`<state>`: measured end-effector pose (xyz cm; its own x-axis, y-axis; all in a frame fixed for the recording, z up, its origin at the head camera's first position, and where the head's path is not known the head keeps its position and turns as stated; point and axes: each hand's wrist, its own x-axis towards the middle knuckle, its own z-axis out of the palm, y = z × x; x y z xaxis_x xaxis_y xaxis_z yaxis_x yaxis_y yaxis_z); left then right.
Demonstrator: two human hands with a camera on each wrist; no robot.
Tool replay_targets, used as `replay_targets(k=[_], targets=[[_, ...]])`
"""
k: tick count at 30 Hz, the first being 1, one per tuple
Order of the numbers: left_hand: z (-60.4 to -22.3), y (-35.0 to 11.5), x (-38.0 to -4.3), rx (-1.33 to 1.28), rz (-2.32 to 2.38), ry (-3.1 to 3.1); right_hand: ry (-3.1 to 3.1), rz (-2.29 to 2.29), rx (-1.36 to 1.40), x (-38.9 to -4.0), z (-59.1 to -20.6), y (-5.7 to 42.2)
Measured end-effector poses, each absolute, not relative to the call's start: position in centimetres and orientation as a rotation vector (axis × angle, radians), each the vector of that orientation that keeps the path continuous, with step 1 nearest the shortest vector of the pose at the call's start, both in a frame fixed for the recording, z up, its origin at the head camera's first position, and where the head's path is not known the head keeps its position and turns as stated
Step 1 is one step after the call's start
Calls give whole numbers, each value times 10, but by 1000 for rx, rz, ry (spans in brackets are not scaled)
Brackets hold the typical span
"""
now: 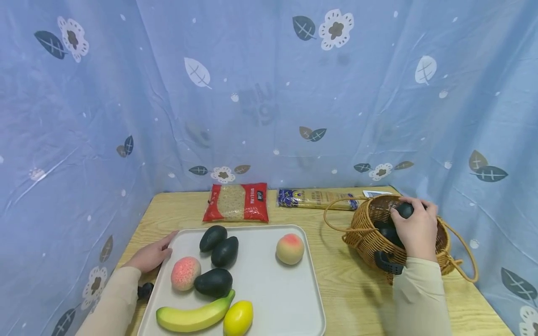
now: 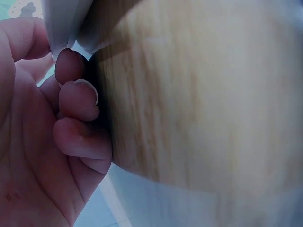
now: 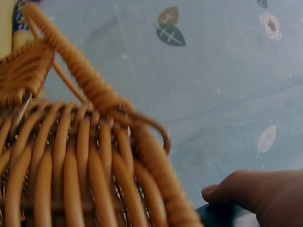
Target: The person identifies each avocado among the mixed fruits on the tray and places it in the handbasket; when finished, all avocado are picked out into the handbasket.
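Dark avocado (image 1: 405, 210) sits in the right hand's (image 1: 417, 229) grasp at the wicker basket's (image 1: 362, 240) mouth. Far left, left hand (image 1: 150, 254) grips tray (image 1: 277, 298) rim; tray contains two peaches (image 1: 186, 273), three avocados (image 1: 214, 282), banana (image 1: 193, 318), lemon (image 1: 238, 318). Red packet (image 1: 236, 201): Chinese characters, too small to read. Blue-and-yellow packet (image 1: 317, 198): lettering illegible. Basket contains dark fruit (image 1: 387, 232).
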<state>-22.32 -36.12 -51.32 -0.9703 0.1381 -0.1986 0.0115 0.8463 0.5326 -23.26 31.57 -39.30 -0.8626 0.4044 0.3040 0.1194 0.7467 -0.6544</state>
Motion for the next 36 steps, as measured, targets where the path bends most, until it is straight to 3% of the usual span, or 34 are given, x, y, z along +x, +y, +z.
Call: replay_targets(k=[17,24,36], targets=[[-518,-362,-220,72,802,2793,-2432,875,-381,-230,-398,302],[-517,-364,-221,78,810,2801,-2328,845,-187,-234,-404,257],[-509,-357,-220,77,814,2794,-2274,908,393,-243,-415,146]])
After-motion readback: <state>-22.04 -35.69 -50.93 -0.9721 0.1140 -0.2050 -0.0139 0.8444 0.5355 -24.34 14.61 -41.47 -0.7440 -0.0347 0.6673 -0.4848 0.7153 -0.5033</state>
